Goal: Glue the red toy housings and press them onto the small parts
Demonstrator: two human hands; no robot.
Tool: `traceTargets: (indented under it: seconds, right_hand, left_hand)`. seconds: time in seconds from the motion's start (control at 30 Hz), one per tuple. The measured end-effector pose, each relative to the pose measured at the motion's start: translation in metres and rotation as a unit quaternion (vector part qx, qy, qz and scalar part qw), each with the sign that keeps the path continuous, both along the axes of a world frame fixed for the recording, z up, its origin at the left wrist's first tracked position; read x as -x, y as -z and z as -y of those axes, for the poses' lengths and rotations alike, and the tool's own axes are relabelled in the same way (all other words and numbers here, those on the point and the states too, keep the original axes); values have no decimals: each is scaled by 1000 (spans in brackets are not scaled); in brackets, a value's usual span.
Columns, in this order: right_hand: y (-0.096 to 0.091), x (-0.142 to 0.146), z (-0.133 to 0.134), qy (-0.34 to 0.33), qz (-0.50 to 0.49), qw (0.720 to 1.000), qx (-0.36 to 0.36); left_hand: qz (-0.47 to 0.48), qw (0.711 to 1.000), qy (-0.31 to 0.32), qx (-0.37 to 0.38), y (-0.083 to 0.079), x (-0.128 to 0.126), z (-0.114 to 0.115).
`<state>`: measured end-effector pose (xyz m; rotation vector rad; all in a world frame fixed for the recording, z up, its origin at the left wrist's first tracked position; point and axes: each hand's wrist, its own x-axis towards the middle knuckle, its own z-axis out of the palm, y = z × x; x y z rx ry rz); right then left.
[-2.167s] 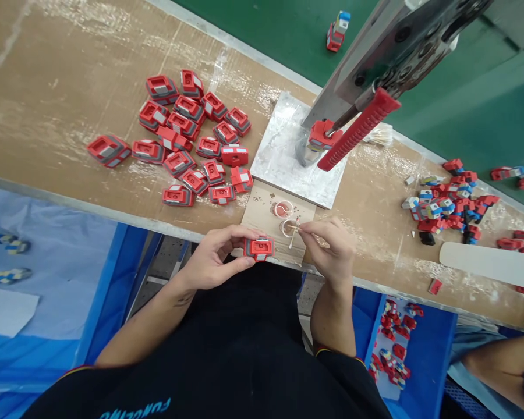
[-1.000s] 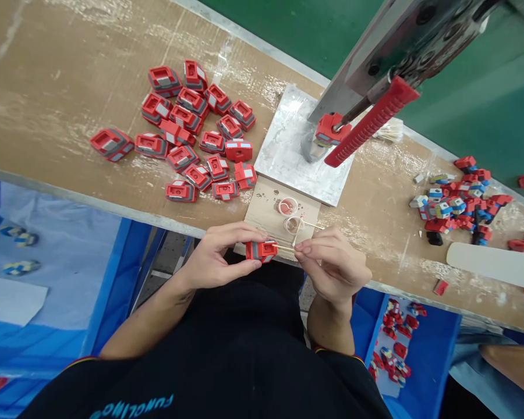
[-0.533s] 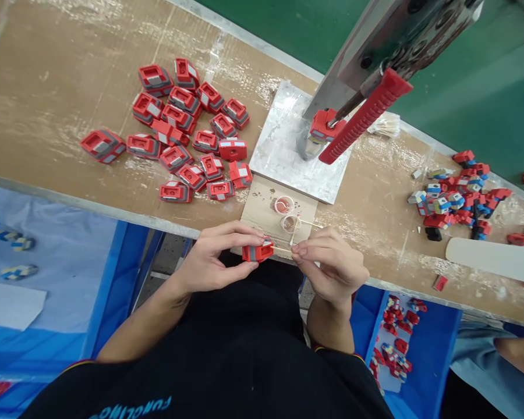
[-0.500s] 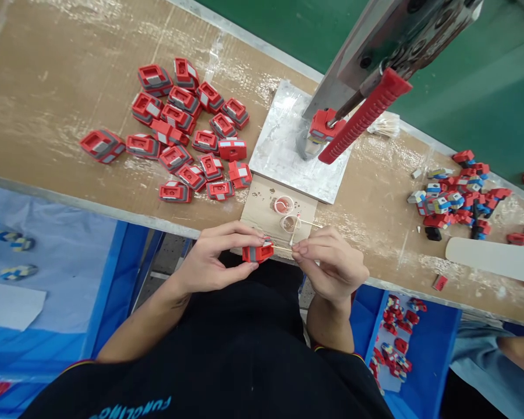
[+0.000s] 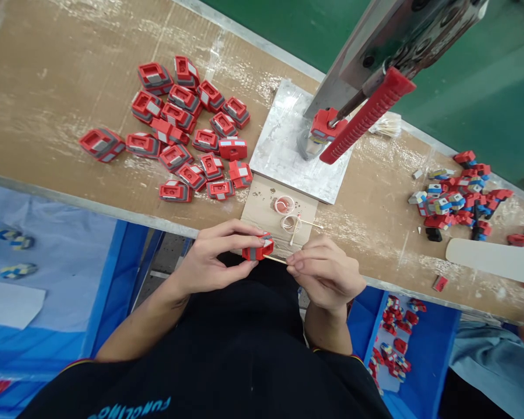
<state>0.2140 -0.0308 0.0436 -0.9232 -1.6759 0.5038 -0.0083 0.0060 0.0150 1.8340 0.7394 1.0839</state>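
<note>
My left hand pinches a red and grey toy part between thumb and fingers, just in front of the bench edge. A thin wooden stick is held in the fingertips of my right hand; its far end meets the right lower side of the toy part, and whether it is a cotton swab I cannot see. Beyond the hands, two small round cups stand on a piece of cardboard, the farther one with reddish liquid. Two swabs lie by the nearer cup.
Many similar red and grey parts lie on the left of the bench. A press with a red handle stands on a metal plate. Red and blue toy pieces are heaped at right. Blue bins sit below; another person's sleeve shows.
My right hand has moved slightly left and down, and the stick's tip has shifted from the part's right side to its lower edge. My left hand stays nearly still.
</note>
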Motion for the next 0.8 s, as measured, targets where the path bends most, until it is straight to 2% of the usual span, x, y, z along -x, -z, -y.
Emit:
traceTargets:
  seconds: [0.27, 0.5, 0.7, 0.8]
  right_hand:
    - [0, -5, -1, 38, 29, 999, -3]
    - [-3, 4, 4, -3, 4, 1000, 0]
    - [-3, -5, 0, 24, 34, 999, 1]
    - [-3, -6, -2, 38, 16, 999, -6]
  left_hand:
    - [8, 1000, -6, -2, 2, 2, 2]
    - [17, 1000, -4, -2, 4, -1, 1]
    - [11, 1000, -1, 3, 3, 1, 2]
    - [26, 999, 5, 17, 4, 0, 1]
